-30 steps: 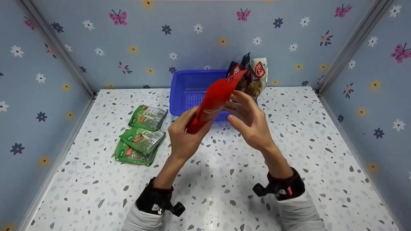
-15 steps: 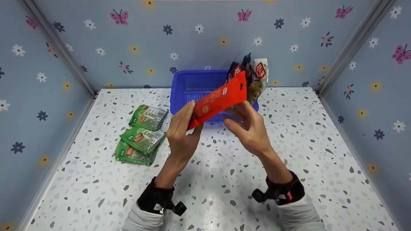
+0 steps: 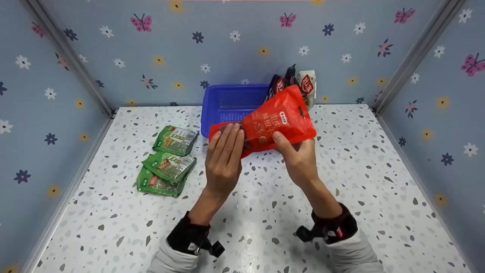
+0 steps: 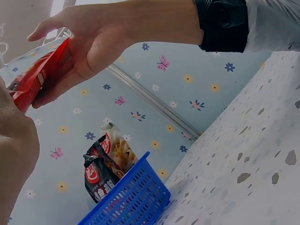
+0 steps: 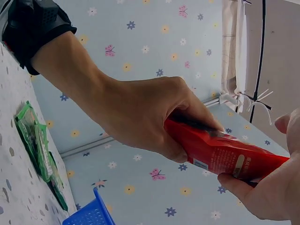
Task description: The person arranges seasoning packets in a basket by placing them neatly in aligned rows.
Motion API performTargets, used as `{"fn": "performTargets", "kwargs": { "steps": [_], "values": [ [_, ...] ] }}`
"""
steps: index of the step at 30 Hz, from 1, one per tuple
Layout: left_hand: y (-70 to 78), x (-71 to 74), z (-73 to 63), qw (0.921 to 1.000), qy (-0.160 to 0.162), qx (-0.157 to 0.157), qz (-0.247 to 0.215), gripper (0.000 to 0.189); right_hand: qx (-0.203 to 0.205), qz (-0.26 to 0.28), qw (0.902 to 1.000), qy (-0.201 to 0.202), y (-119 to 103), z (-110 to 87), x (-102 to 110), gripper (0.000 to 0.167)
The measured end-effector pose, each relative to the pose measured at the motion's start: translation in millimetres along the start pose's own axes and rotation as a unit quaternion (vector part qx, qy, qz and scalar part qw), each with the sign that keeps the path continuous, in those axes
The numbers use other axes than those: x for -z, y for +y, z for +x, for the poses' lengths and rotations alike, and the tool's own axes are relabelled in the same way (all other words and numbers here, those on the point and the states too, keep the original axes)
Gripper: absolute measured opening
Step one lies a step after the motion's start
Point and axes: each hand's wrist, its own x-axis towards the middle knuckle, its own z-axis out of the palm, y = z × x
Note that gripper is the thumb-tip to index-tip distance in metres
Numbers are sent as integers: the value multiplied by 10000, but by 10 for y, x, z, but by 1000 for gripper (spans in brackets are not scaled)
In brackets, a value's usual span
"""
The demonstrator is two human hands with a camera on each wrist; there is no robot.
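Both hands hold a red food pouch [image 3: 261,121] up in front of the basket, its printed front facing up. Gold characters, a white label and a hang hole show on it. My left hand [image 3: 223,159] grips the narrow lower end, fingers laid together over the front and thumb underneath, as the right wrist view shows. At the wide top end my right hand [image 3: 301,163] has its thumb over the front and its fingers behind the pouch. Through a window beside the left fingers, dark contents are visible.
Behind the pouch, a blue plastic basket [image 3: 206,110] stands against the patterned back wall. Black and white food bags [image 3: 307,81] lean upright at its right end. Several green packets [image 3: 172,165] lie overlapping on the speckled table [image 3: 113,227] at left.
The pouch has turned from nearly edge-on to showing its printed front. My left fingers now lie over its lower end, and the right thumb has come over the front of the top end.
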Motion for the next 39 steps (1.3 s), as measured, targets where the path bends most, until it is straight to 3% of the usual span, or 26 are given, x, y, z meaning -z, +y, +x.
{"fn": "performTargets", "kwargs": {
  "steps": [3, 11, 23, 27, 32, 36, 39],
  "values": [
    [25, -16, -32, 9999, -32, -131, 42, 43, -81, 275, 9992, 274, 11, 6, 1, 63],
    [47, -50, -65, 9996, 15, -279, -3, 46, -66, -108, 9957, 914, 36, 52, 4, 57],
    [22, -66, -85, 9991, -65, -417, 0, 48, 228, -337, 9942, 995, 66, 65, 40, 53],
    [-22, -88, -111, 9981, -433, -437, -41, 51, 399, -425, 9926, 1065, 86, 77, 43, 52],
    [-132, -110, -157, 9932, -1051, -354, -355, 75, 623, -689, 9876, 1267, 126, 119, 63, 52],
    [-257, -126, -205, 9872, -1355, -66, -833, 91, 749, -834, 9832, 1439, 134, 174, 137, 53],
    [-377, -156, -272, 9809, -1608, 304, -1055, 92, 860, -854, 9786, 1661, 114, 230, 222, 54]
  ]
}}
